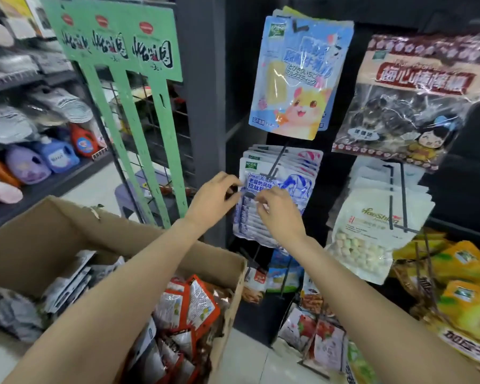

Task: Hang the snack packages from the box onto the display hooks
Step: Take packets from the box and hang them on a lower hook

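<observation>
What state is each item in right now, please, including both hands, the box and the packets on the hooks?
Left hand: fingers curled, pinching the blue-and-white packets.
Right hand: fingers curled on the same packets.
Blue-and-white packets: stacked, hanging on a hook.
Cardboard box: open, holding red and grey packets.
Hamster packet: hanging, above the blue-and-white ones.
White packet: hanging, tilted.
Dark packet: hanging, tilted.

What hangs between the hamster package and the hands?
In the head view, a metal display hook slants down from under the hamster package over the blue-and-white packages.
</observation>
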### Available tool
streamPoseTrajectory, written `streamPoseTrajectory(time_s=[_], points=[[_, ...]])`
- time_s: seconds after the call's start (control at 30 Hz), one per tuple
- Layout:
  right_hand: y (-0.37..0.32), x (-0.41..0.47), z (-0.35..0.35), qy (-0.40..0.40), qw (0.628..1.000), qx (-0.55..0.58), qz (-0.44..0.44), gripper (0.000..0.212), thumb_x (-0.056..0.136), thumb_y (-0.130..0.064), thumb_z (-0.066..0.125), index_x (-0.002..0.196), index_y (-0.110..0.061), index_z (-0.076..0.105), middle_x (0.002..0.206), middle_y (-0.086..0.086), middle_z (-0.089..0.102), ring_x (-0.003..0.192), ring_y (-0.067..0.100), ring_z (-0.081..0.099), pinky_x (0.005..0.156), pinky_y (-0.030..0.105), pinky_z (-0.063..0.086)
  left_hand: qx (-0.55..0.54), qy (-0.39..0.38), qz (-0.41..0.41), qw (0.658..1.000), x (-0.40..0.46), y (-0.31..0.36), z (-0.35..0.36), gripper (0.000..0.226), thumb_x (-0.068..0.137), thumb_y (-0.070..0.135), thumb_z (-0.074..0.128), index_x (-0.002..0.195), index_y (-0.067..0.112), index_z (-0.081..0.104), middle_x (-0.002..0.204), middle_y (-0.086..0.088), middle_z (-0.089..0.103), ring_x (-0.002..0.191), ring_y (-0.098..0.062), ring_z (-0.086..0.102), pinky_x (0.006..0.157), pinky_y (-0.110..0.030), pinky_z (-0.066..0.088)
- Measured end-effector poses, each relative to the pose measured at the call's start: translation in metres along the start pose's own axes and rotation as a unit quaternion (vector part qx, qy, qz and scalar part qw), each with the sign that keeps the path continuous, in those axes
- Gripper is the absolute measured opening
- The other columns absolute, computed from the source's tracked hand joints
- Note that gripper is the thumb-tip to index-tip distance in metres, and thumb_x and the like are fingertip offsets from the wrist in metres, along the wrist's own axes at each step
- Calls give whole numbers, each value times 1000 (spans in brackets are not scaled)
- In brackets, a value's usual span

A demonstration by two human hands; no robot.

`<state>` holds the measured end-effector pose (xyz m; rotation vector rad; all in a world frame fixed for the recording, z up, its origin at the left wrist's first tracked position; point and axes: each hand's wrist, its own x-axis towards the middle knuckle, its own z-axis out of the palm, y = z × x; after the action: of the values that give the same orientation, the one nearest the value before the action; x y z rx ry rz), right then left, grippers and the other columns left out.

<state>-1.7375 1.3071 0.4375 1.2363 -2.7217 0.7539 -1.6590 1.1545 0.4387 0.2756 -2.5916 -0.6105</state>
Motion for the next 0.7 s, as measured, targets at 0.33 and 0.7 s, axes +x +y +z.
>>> streamPoseTrajectory(time_s=[0.33, 0.7], points=[[-130, -32, 77, -205, 974, 76, -66, 23, 94, -15, 49, 109, -15, 67, 112, 7, 64, 102, 24, 59, 85, 35, 49, 102, -138, -178, 969, -133, -111, -70, 20, 91, 31, 54, 104, 21, 65, 98, -1, 69, 94, -24, 63, 83, -38, 50], [-153, -39, 213, -390, 912, 88, 92, 48, 103, -36, 34, 88, -4, 66, 85, 14, 61, 92, 34, 59, 77, 36, 40, 200, -327, -247, 890, -198, -189, -34, 49, 89, 39, 54, 130, 14, 47, 139, -7, 44, 130, -29, 39, 108, -47, 28]])
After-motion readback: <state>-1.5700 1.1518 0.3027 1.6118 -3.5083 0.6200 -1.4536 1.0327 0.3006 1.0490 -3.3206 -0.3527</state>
